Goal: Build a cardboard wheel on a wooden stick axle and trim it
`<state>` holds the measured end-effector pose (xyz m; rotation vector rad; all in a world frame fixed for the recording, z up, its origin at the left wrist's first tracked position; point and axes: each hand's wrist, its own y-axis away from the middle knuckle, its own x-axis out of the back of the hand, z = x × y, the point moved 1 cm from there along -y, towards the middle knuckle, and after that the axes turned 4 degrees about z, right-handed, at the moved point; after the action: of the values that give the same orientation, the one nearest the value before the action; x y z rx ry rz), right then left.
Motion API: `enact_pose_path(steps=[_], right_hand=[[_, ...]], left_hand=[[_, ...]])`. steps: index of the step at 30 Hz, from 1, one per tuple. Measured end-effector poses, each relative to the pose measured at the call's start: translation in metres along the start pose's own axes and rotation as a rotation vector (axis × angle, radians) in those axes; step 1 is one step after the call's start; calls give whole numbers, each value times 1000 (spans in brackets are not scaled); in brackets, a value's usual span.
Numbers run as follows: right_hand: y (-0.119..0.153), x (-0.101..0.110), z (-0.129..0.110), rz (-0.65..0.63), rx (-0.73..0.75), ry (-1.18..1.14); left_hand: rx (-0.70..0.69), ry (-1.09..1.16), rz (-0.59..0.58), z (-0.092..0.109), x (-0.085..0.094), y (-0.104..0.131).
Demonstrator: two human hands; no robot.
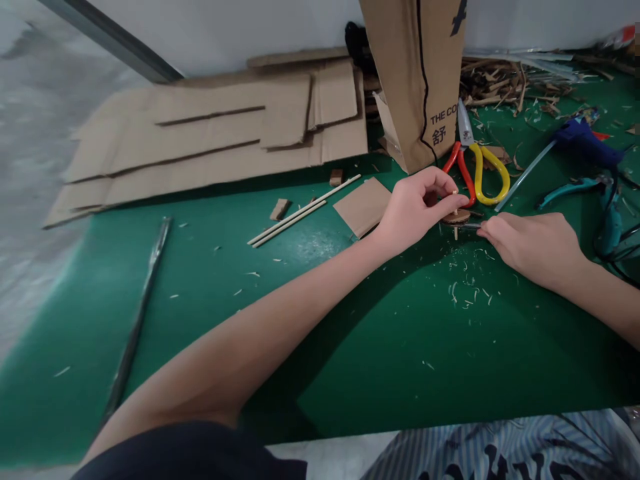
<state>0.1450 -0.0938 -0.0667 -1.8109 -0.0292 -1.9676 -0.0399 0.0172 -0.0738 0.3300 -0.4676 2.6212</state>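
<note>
My left hand (417, 210) pinches the top of a short wooden stick that passes through a small round cardboard disc (456, 217). The stick's lower end (456, 233) pokes out below the disc. My right hand (535, 248) is closed around a slim metallic tool (470, 227), whose tip reaches the disc's underside; most of the tool is hidden in the fingers. Just behind my hands lie scissors (493, 180) with one red and one yellow handle. Beside my left wrist is a square piece of cardboard (364, 205).
Two thin wooden sticks (300, 217) and small brown blocks (281, 209) lie left of the cardboard square. Cardboard sheets (215, 133) and a tall paper bag (417, 80) stand behind. A blue glue gun (587, 143) and teal pliers (607, 207) are at right. Shavings dot the green mat.
</note>
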Motion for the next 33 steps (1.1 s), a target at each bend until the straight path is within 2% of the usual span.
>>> enact_pose_path(steps=[8,12,19,23,25,33], right_hand=[[1,4,-1,-134,43,33],[0,7,-1,-142,45,38],[2,8,-3,-82,180,135],[4,5,-3,41,124,193],[4,4,-3,60,96,199],[-2,13,1,-110,128,134]], left_hand=[[-34,25,0,0,0,0],[-46,27,1,-1,0,-1],[-61,10,-3,-1,0,0],[-77,-5,3,-3,-1,-1],[-68,-2,-4,-3,-1,-1],[-35,3,-13,-2,-1,-1]])
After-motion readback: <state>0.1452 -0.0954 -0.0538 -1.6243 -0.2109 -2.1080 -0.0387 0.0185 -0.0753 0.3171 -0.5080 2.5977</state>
